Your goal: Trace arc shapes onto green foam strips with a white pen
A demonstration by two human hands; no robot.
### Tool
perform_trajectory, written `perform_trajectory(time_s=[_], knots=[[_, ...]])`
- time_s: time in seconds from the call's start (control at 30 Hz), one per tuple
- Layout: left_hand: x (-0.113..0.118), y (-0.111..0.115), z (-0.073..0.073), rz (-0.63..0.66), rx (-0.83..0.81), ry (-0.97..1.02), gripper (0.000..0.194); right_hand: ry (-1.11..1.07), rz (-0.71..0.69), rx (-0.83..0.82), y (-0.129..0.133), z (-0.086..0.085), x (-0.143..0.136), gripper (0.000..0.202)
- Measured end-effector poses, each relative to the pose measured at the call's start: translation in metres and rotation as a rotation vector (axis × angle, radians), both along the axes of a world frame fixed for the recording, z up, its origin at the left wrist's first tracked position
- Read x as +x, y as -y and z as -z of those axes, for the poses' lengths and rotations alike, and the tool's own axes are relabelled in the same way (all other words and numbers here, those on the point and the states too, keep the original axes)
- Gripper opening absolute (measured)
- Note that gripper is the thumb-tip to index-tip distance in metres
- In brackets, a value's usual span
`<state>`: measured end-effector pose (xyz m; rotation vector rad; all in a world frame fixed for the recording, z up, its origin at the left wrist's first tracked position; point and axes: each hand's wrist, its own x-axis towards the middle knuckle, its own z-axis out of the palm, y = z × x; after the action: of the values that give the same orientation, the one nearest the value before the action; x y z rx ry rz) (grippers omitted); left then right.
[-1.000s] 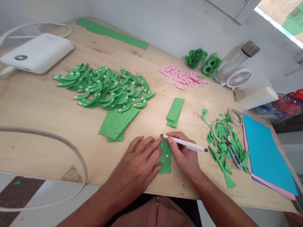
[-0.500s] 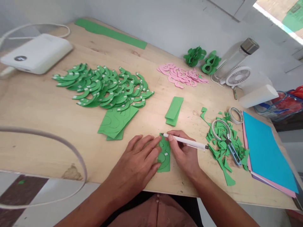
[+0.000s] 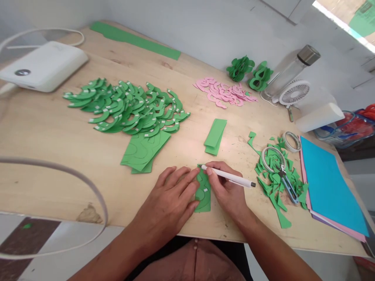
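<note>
While left hand [image 3: 172, 195] lies flat, fingers pressing green strip [image 3: 204, 197] onto table [image 3: 43, 128], right hand [image 3: 230, 191] grips white pen [image 3: 229, 176]. Over last second, pen tip barely shifts, staying at strip's far end; outlining there seems unfinished, paper well steadied.

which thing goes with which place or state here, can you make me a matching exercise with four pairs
Things
1. white pen
2. blue sheet
3. small fan
4. pink cutouts

Places and states
A. next to a clear bottle with a metal cap
B. in a loose heap
C. held in the right hand
D. on top of other coloured sheets

Right pairs: 1-C, 2-D, 3-A, 4-B
</note>
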<state>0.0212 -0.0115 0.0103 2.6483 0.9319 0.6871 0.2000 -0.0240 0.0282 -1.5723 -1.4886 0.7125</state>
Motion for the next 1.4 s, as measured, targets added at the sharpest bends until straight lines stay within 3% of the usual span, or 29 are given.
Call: perform_trajectory(time_s=[0.37, 0.77, 1.4], knots=[[0.001, 0.003, 0.009, -0.024, 0.010, 0.024, 0.026, 0.077, -0.008, 0.029, 0.006, -0.002, 0.002, 0.016], [0.001, 0.000, -0.002, 0.001, 0.029, -0.012, 0.031, 0.087, 0.015, 0.038, 0.013, -0.004, 0.003, 0.015], [0.001, 0.001, 0.002, 0.015, 0.013, 0.011, 0.030, 0.146, 0.043, 0.041, 0.028, -0.005, 0.004, 0.016]])
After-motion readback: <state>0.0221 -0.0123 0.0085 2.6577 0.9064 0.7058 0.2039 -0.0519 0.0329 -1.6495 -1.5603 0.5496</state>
